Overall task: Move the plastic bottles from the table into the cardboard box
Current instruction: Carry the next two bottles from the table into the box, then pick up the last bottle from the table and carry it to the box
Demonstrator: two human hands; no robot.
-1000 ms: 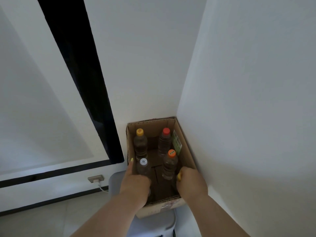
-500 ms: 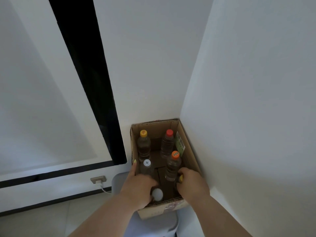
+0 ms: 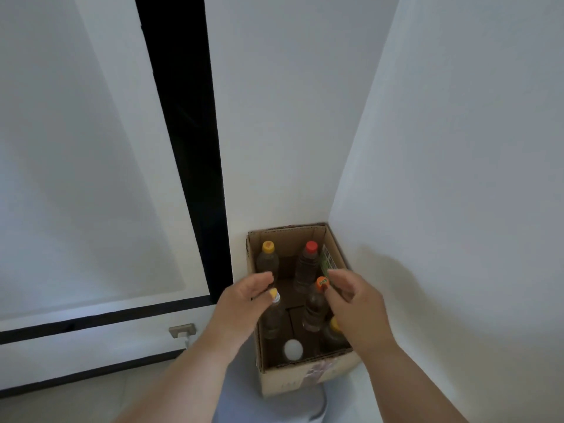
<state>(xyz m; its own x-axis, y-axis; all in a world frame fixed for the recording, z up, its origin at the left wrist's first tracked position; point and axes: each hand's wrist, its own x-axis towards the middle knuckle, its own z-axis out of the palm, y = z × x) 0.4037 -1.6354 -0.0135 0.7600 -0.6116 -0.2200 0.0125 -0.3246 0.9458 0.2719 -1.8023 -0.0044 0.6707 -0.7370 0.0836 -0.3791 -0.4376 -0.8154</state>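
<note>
An open cardboard box stands in the room's corner on a white stool. Several plastic bottles stand upright inside it: a yellow-capped one at the back left, a red-capped one at the back right, an orange-capped one in the middle, a clear one under my left hand, a white-capped one at the front and a yellow-capped one at the front right. My left hand and my right hand hover above the box, fingers apart, holding nothing.
White walls close in the box at the back and right. A black vertical strip runs down the wall to the left. A wall socket with a white cable sits low on the left. The white stool carries the box.
Both hands have let go of the front bottles and risen out of the box, fingers spreading. The white-capped and front yellow-capped bottles now stand uncovered.
</note>
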